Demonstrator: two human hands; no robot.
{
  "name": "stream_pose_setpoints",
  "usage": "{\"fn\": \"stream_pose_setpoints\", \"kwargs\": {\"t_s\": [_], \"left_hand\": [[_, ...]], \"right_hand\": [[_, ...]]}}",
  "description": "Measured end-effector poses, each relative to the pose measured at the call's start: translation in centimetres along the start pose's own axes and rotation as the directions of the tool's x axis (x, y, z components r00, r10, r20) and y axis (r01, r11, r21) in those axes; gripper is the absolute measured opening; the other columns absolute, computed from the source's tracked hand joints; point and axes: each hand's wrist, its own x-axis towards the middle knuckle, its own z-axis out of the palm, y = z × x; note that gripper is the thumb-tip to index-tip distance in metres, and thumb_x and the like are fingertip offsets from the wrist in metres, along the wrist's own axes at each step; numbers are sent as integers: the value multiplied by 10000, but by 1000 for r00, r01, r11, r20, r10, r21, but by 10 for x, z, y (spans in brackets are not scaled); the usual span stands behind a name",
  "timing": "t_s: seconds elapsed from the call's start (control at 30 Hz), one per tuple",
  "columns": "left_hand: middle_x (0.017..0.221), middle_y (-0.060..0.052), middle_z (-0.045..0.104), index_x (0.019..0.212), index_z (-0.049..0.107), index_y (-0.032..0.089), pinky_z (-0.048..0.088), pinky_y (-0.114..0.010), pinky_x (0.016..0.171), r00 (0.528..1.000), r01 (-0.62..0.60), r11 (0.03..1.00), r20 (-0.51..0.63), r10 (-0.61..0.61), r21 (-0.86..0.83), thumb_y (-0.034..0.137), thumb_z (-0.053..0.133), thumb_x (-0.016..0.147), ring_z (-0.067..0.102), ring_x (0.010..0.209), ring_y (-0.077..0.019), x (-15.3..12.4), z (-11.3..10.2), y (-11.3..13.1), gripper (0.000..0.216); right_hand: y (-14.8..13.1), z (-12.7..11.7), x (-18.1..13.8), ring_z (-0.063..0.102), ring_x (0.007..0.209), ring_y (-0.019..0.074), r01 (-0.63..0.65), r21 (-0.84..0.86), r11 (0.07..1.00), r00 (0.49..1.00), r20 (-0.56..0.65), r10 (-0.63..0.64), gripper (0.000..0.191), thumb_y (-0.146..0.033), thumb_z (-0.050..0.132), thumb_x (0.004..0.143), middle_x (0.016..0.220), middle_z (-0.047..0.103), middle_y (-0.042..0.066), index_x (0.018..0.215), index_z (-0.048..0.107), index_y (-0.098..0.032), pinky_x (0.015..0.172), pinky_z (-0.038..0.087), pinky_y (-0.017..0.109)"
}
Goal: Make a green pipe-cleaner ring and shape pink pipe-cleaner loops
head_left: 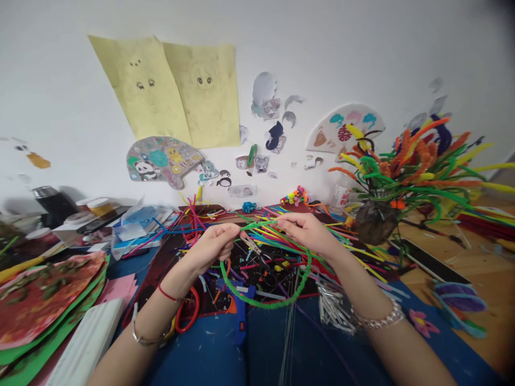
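Note:
A green pipe cleaner (265, 303) is bent into a loop that hangs below both hands. My left hand (213, 244) pinches one end of it near the top, fingers closed. My right hand (308, 230) pinches the other end close by, also closed. The two ends meet between the hands above a heap of loose coloured pipe cleaners (277, 236) on the blue table (225, 359).
A blue glue gun (240, 311) lies under the loop, red-handled scissors (189, 313) by my left wrist. A vase of pipe cleaners (376, 217) stands at the right. Green and red paper sheets (44, 300) are stacked at the left. Drawings cover the wall (322, 48).

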Motion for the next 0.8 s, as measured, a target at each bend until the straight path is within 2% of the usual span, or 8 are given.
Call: {"fn": "stream_pose_setpoints", "kwargs": {"t_s": [0.13, 0.27, 0.37, 0.47, 0.57, 0.7, 0.73, 0.8], "left_hand": [[431, 118, 255, 763, 609, 145, 120, -189, 380, 997, -3, 1000, -73, 4, 7, 458, 659, 769, 172, 375, -43, 13, -15, -9, 317], [496, 79, 436, 724, 602, 143, 134, -175, 376, 987, -47, 999, -156, 45, -10, 362, 693, 763, 264, 391, -30, 19, -21, -12, 240], [461, 83, 412, 696, 606, 137, 185, -159, 359, 997, 11, 998, -76, -15, -57, 332, 684, 780, 267, 362, -28, 17, -27, -11, 227], [423, 81, 382, 685, 609, 126, 329, -182, 369, 993, 99, 985, 73, -89, -139, 325, 664, 800, 315, 344, -51, 14, -33, -10, 236], [435, 97, 315, 687, 574, 133, 412, -185, 415, 992, 85, 952, 119, -52, -293, 334, 594, 853, 324, 365, -51, 14, -36, -7, 261], [494, 109, 237, 824, 562, 149, 339, -88, 376, 996, -27, 875, 58, 63, -483, 265, 490, 920, 226, 359, -25, 13, -35, 2, 167], [501, 110, 234, 855, 563, 150, 302, -79, 342, 996, -28, 862, 61, 69, -506, 244, 479, 925, 192, 348, -23, 12, -33, 4, 144], [498, 113, 234, 880, 566, 141, 226, -85, 277, 993, 22, 851, 110, 43, -525, 215, 471, 926, 129, 328, -23, 8, -27, 7, 129]], "right_hand": [[12, 6, 4, 573, 628, 144, 1, -65, 998, 997, -76, -5, 294, -370, 489, 890, 756, 691, 22, 896, 706, -172, 598, 407, 247], [23, 15, 7, 563, 580, 146, -3, -128, 992, 989, -148, -16, 225, -335, 521, 869, 735, 699, 19, 846, 705, -207, 587, 383, 252], [30, 17, 9, 551, 546, 149, -20, -127, 992, 978, -209, -7, 232, -345, 501, 873, 696, 680, 18, 871, 690, -212, 563, 386, 252], [35, 15, 10, 518, 487, 144, -49, -82, 995, 966, -258, 27, 285, -397, 447, 896, 599, 614, -4, 891, 652, -199, 507, 389, 245], [40, 12, 12, 477, 433, 132, -78, -40, 996, 955, -290, 63, 341, -431, 359, 929, 535, 548, -32, 925, 602, -191, 465, 385, 237], [43, 11, 13, 528, 464, 138, -79, -44, 996, 978, -196, 69, 336, -391, 349, 937, 540, 584, -24, 907, 614, -187, 542, 455, 260], [42, 12, 14, 583, 539, 152, -68, -53, 996, 987, -150, 60, 315, -378, 383, 925, 606, 636, -2, 902, 632, -188, 608, 484, 278], [34, 17, 12, 655, 829, 198, -39, -71, 997, 996, -85, 33, 292, -361, 437, 903, 901, 713, 60, 1010, 648, -190, 805, 492, 331]]}}
